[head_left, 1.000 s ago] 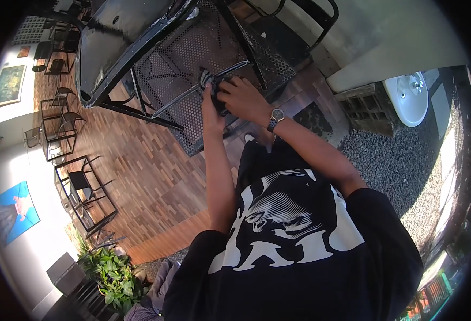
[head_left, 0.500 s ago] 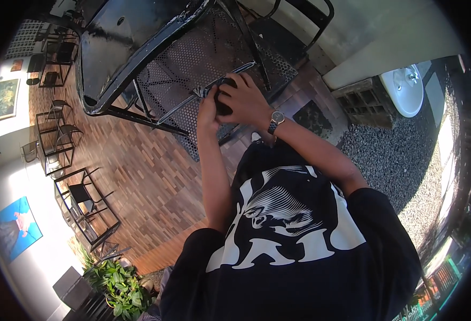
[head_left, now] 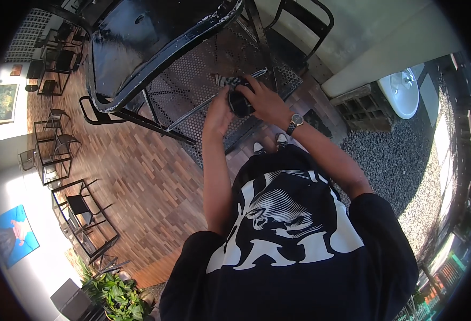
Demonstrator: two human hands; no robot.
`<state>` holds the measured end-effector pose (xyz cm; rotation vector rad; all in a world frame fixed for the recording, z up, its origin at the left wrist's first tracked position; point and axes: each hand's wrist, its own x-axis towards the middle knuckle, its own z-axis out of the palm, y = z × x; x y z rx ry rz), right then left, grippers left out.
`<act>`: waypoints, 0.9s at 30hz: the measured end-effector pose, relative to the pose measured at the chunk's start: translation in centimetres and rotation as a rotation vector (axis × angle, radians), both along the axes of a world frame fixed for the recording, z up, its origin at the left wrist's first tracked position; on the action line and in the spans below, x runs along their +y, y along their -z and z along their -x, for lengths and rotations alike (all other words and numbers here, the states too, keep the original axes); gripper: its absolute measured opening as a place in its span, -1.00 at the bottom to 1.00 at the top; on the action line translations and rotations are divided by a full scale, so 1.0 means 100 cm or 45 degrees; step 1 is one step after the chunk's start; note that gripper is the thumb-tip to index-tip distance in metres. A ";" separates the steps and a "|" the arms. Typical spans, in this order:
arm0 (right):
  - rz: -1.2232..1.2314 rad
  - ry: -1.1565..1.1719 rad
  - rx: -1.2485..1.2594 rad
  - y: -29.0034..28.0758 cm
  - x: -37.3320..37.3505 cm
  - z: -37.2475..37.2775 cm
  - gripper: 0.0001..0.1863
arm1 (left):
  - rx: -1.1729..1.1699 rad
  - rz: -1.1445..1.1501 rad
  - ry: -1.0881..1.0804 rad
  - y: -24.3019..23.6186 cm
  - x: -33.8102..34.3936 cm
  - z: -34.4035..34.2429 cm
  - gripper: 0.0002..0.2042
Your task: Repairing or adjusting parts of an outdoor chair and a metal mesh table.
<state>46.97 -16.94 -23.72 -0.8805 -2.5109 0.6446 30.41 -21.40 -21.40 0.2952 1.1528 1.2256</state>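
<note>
Between both hands, in front of my chest, is a small black rounded object (head_left: 240,105) with a glossy dark face. A striped, ribbed piece (head_left: 225,81) shows at its far end; I cannot make out its exact kind. My left hand (head_left: 219,115) is closed on its left side, fingers partly hidden behind it. From the right, my right hand (head_left: 269,104), below a wristwatch (head_left: 296,121), wraps over its top with bent fingers. Just beyond the hands stands a black metal table (head_left: 163,51) with chipped edges, above a perforated dark metal panel (head_left: 184,88).
A black metal chair (head_left: 321,27) stands behind the table. At right, a white washbasin (head_left: 401,96) sits on a block stand beside grey gravel (head_left: 382,160). More tables and chairs (head_left: 85,214) line the left on the wood-patterned floor (head_left: 144,171), with a leafy plant (head_left: 115,297) at lower left.
Both hands and the black object have moved slightly right and turned, so its glossy face now shows. The view has shifted a little, and both my shoes have come into sight.
</note>
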 end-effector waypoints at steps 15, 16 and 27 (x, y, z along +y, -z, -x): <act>0.182 0.434 0.440 0.002 0.019 0.000 -0.24 | 1.725 -0.106 0.278 -0.021 0.038 0.006 -0.60; 0.117 0.495 0.514 0.012 0.024 -0.006 -0.23 | 1.726 -0.120 0.283 -0.018 0.038 0.010 -0.60; -0.022 0.620 -0.277 -0.009 0.013 0.030 -0.23 | 2.066 -0.071 0.967 0.022 0.046 0.027 -0.64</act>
